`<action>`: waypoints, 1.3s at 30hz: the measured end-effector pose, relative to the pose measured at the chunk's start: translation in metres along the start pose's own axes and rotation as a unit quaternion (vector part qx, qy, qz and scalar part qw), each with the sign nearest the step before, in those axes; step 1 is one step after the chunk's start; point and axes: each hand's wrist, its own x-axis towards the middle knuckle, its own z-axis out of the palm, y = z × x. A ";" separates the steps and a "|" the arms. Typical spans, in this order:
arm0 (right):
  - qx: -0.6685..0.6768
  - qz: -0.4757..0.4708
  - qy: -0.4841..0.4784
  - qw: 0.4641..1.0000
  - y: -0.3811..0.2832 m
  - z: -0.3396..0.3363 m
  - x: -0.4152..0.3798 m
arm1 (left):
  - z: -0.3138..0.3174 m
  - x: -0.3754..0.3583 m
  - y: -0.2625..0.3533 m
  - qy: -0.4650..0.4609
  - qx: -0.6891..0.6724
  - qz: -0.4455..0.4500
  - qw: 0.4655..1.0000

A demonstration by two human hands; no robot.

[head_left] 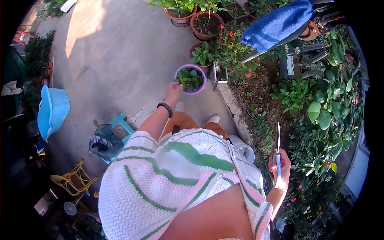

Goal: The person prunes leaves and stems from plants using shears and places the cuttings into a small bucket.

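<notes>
My left hand (173, 91), a dark band around its wrist, reaches to the near-left rim of a round purple pot (204, 83). Its fingers are drawn together on a leaf at the edge of the green leafy plant (191, 79) in that pot; the fingertips are partly hidden by foliage. Out to the right, above the planting bed, my right hand (283, 163) is closed around a knife (279, 138). Its thin metal blade points away from me, and part of the pale blue handle shows between the fingers.
Behind the purple pot stand terracotta pots (206, 25) with plants. A stone edging (232, 105) borders the bed on the right. A blue cloth (278, 26) drapes over a bike-like frame. To the left are a turquoise stool (122, 124), a blue basin (56, 110) and a yellow chair (76, 178).
</notes>
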 end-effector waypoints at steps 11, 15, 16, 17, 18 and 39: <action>-0.076 0.055 0.006 0.996 0.011 0.098 0.038 | -0.058 0.021 -0.042 -0.273 0.413 0.018 0.869; -0.050 0.042 0.020 0.998 0.011 0.115 0.039 | -0.126 0.011 -0.058 -0.262 0.418 -0.056 0.868; -0.054 0.033 0.015 0.998 0.016 0.115 0.040 | -0.146 0.013 -0.071 -0.242 0.407 -0.058 0.879; -0.058 0.022 0.010 0.998 0.019 0.114 0.041 | -0.168 0.013 -0.078 -0.219 0.396 -0.060 0.890; -0.054 0.023 0.007 0.998 0.022 0.115 0.040 | -0.186 0.010 -0.078 -0.191 0.383 -0.070 0.901; -0.351 0.047 0.077 0.932 0.205 0.144 0.115 | -0.384 -0.018 -0.066 0.124 0.449 -0.239 0.852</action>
